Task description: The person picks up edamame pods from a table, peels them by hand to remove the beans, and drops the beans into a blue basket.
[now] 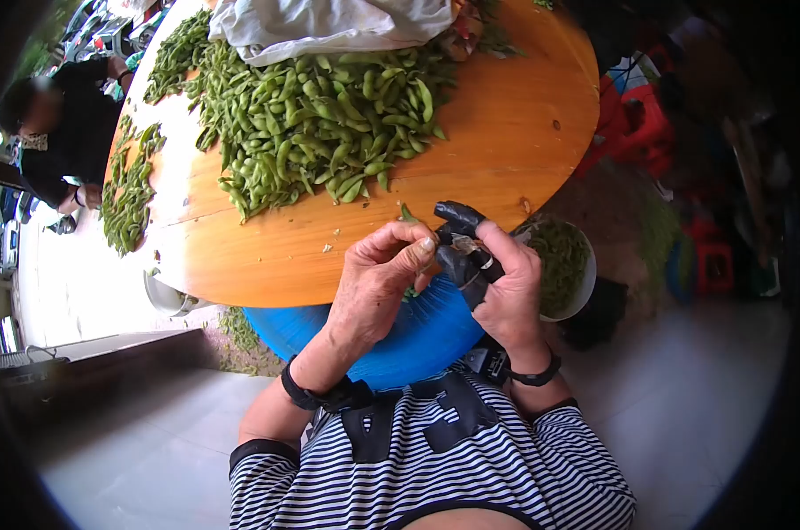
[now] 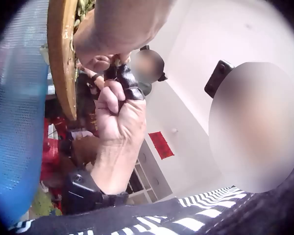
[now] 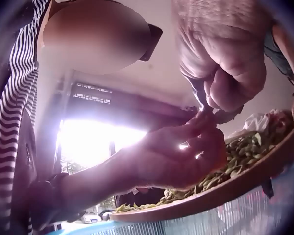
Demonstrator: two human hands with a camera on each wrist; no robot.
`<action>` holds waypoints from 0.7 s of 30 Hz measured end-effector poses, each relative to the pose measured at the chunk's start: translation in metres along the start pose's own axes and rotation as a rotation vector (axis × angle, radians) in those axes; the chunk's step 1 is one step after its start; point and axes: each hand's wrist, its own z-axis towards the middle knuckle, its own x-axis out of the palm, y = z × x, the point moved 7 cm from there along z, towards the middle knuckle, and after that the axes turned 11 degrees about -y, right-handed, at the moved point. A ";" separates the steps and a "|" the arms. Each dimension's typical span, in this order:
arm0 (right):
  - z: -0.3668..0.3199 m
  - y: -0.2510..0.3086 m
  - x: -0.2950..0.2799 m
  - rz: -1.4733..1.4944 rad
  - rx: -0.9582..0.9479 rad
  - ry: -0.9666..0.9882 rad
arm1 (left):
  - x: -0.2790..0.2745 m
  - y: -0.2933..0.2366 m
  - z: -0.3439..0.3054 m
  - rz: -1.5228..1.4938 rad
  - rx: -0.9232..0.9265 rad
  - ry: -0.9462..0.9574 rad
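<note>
Hands meet just off the table (image 1: 506, 141) edge. Left hand (image 1: 378, 276) is curled, thumb and forefinger pinched on a pod (image 1: 464, 245), which is mostly hidden. Right hand (image 1: 509, 291), fingertips wrapped in black covers (image 1: 460, 215), is closed on the same pod from the other side. Pile (image 1: 320, 115) lies well apart; bowl (image 1: 584, 287) sits just beside the right hand. Judgement: pod is best held firm near one end, split along its seam, and kept over the bowl.
</note>
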 end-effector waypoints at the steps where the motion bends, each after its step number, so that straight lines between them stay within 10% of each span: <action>1: 0.001 0.000 0.004 0.019 -0.005 -0.004 | -0.004 -0.002 -0.001 -0.002 0.004 -0.005; 21: -0.020 -0.057 0.031 0.913 0.700 0.314 | 0.010 -0.042 -0.017 0.814 0.772 0.231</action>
